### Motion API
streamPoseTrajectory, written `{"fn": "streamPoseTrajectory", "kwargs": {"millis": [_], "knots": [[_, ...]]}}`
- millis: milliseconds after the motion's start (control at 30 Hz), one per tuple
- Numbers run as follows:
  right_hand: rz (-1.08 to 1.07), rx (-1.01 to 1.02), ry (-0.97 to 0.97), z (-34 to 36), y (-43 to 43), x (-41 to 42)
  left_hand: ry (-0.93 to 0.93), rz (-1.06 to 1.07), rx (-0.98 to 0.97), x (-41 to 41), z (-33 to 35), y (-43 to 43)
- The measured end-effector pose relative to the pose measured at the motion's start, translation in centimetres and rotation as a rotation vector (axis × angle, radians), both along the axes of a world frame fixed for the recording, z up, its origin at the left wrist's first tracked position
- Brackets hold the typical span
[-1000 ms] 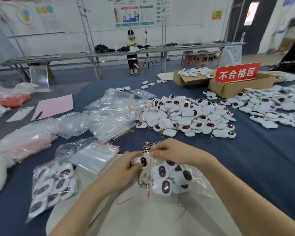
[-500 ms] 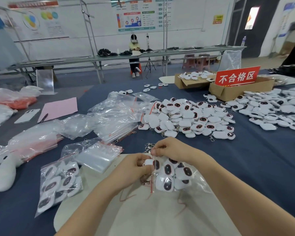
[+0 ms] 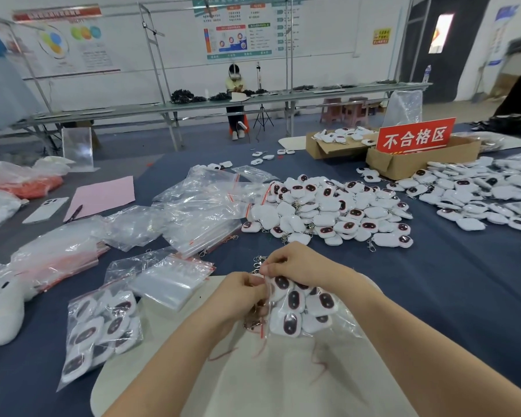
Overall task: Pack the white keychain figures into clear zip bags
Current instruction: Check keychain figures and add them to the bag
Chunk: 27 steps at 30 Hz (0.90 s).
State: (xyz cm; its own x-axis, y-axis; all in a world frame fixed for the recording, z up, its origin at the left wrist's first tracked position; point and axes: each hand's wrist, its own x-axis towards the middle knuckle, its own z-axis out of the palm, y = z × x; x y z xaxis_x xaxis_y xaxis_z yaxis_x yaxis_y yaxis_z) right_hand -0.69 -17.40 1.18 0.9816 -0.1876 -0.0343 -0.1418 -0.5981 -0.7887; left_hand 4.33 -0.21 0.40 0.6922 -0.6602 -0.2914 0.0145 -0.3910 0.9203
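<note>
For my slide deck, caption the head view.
Left hand and right hand pinch the mouth of a zip bag filled with keychain figures.

Bare tabletop is lying open to the right, giving free passage. A figure pile is blocking the far side. A filled bag and empty bags are crowding the left.

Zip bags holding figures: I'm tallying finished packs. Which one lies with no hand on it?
The left filled bag, lying alone; the centre bag is pinched at its mouth by the left hand and right hand.
</note>
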Motion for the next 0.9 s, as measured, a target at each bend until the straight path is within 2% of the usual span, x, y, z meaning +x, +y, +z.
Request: {"fn": "streamPoseTrajectory", "kwargs": {"millis": [200,233,333,367,467,567,733,833,900], "knots": [[0.043,-0.016,0.007,-0.3,0.6,0.3,-0.055,0.01,0.09,0.4,-0.2,-1.0],[0.049,-0.03,0.009,-0.1,0.8,0.3,-0.127,-0.007,0.107,0.5,-0.2,-1.1],[0.098,-0.111,0.031,0.1,1.2,0.5,-0.509,-0.11,0.267,0.8,0.2,-1.4],[0.109,-0.122,0.045,0.2,1.3,0.5,-0.566,-0.135,0.295,0.8,0.3,-1.4],[0.094,-0.1,0.078,0.5,1.0,0.3,-0.494,-0.226,0.292,1.4,0.4,-0.5],[-0.056,-0.099,0.02,0.7,-0.1,0.6,-0.347,-0.267,0.255,3.0,0.4,0.5],[-0.384,-0.292,0.044,-0.3,-2.6,2.4,-0.696,-0.172,0.331,4.6,-0.9,-1.5],[-0.462,-0.308,0.091,-1.3,-4.0,3.5,-0.872,-0.15,0.47,5.6,-2.0,-4.3],[-0.478,-0.322,0.071,-2.0,-4.8,4.1,-0.937,-0.1,0.49,6.4,-2.5,-5.9]]}}
